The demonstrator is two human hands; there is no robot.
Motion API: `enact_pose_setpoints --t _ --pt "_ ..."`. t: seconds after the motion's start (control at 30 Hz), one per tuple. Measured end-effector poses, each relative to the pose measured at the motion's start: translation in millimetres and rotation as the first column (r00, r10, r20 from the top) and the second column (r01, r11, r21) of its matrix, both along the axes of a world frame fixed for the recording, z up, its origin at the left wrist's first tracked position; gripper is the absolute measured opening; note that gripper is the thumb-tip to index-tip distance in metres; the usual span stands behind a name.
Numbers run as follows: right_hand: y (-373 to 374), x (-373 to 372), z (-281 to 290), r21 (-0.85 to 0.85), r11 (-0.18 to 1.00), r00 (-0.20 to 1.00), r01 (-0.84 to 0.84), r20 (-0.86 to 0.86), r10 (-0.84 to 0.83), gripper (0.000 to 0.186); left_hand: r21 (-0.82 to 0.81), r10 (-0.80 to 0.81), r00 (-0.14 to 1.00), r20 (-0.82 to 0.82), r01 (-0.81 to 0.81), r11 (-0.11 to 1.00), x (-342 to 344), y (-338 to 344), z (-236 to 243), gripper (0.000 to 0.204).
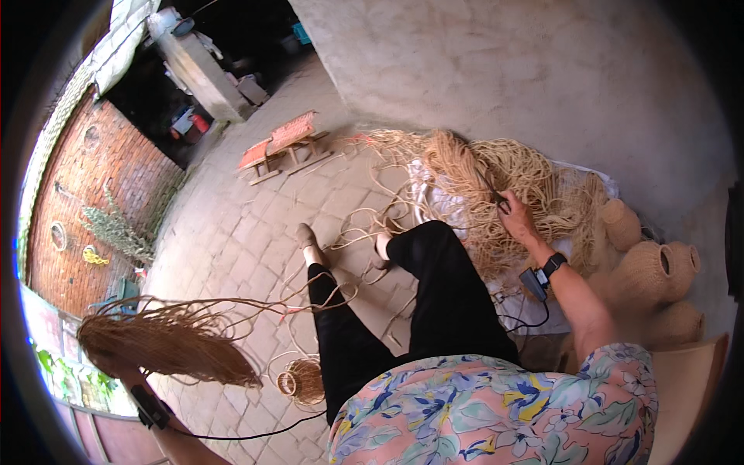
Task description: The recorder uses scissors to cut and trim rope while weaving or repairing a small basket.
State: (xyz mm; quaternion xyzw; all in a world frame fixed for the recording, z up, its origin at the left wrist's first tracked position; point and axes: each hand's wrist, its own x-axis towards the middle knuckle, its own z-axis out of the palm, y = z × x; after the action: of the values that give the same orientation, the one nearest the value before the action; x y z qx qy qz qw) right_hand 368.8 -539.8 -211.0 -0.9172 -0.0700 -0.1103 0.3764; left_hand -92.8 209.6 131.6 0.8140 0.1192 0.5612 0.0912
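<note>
My left hand [121, 364] is raised at the lower left, closed on a hank of brown cord [178, 349], which covers most of its fingers; loose strands trail from it toward my legs. My right hand [514, 213] grips dark scissors [494, 190] at their handles, blades pointing up over a large tangled pile of tan cord [527, 163] on a white sheet [597, 183]. A small woven basket [296, 380], with cord around it, sits on the paving beside my left leg.
Several woven vessels [643, 271] stand at my right by a plastered wall [519, 62]. Low wooden seats with orange tops [287, 136] stand ahead on the paving. A brick wall [93, 225] with plants is at left. A pillar [194, 70] stands before a dark opening.
</note>
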Motion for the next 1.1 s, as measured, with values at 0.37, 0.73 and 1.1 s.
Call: enact_pose_setpoints --t 0.37,0.73,1.1 --pt "142 -67 112 0.572 0.664 0.819 -0.481 0.021 0.574 0.028 -0.586 -0.368 0.769 0.523 0.638 0.5 147 -216 -40 0.046" --pt "281 -156 310 -0.206 0.281 0.006 -0.937 0.797 0.604 0.039 -0.651 -0.454 0.597 0.662 0.758 0.047 199 -328 -136 0.056" --pt "264 -163 294 -0.271 0.414 0.035 -0.869 0.801 0.597 0.034 -0.756 -0.405 0.653 0.64 0.63 -0.179 193 -352 -119 0.068"
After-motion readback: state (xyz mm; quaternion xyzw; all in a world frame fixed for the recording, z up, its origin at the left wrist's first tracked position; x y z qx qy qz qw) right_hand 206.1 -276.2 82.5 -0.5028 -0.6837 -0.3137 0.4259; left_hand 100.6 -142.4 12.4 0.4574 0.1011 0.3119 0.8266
